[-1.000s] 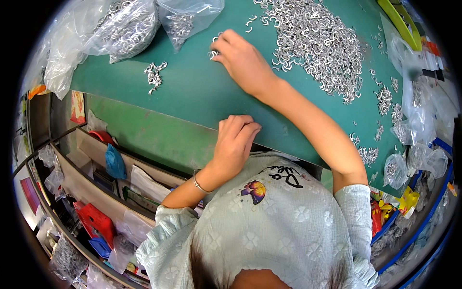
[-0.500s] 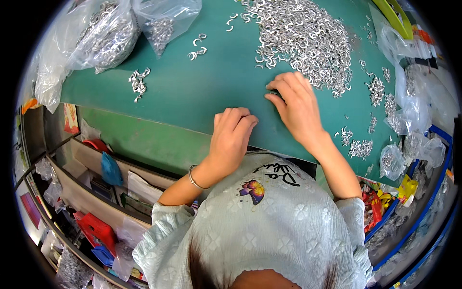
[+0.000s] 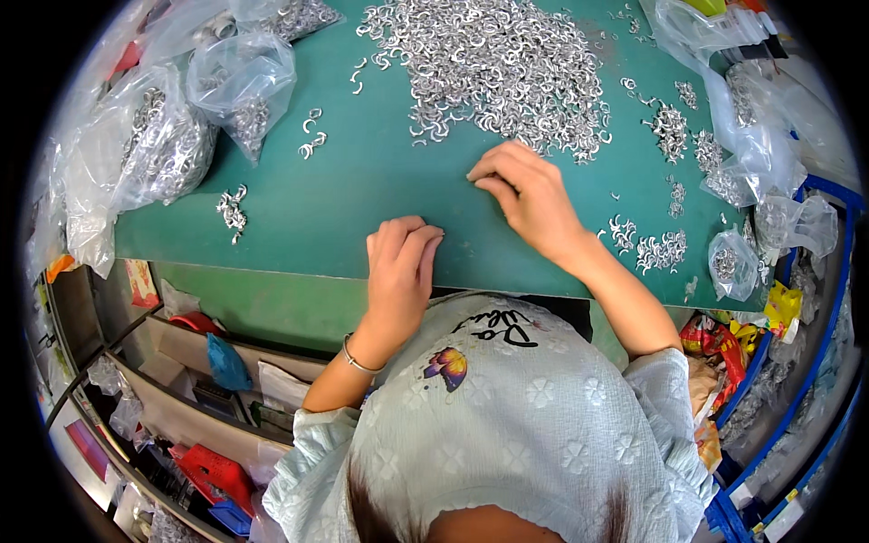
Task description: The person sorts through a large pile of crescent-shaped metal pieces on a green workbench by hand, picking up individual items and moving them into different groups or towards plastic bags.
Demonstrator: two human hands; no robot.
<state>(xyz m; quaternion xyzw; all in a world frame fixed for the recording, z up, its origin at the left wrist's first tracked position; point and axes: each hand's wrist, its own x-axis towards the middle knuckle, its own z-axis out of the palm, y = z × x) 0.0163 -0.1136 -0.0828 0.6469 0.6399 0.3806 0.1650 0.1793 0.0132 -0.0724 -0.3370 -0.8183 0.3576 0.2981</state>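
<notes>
My left hand [image 3: 398, 267] rests near the front edge of the green table [image 3: 344, 213], its fingers curled inward and pressed together. Whatever those fingers may hold is hidden. Farther right, my right hand [image 3: 529, 199] is bent in a pinch, thumb against forefinger, just short of a big pile of small curved silvery metal pieces [image 3: 507, 72]. Nothing can be made out between its fingertips. Small groups of similar pieces lie apart from the pile: a few at the left [image 3: 232, 213], and a cluster [image 3: 661, 252] to the right of my right forearm.
Clear plastic bags of metal pieces [image 3: 172, 149] stand at the far left. More bags [image 3: 733, 262] line the right edge. Below the table's left edge is a shelf with a red tray [image 3: 213, 472]; blue-framed racks [image 3: 742, 448] stand at lower right.
The whole view has shifted, so the pile sits farther left and the bags lower. My right thumb and forefinger have drawn closer together. The left hand stays curled near the edge.
</notes>
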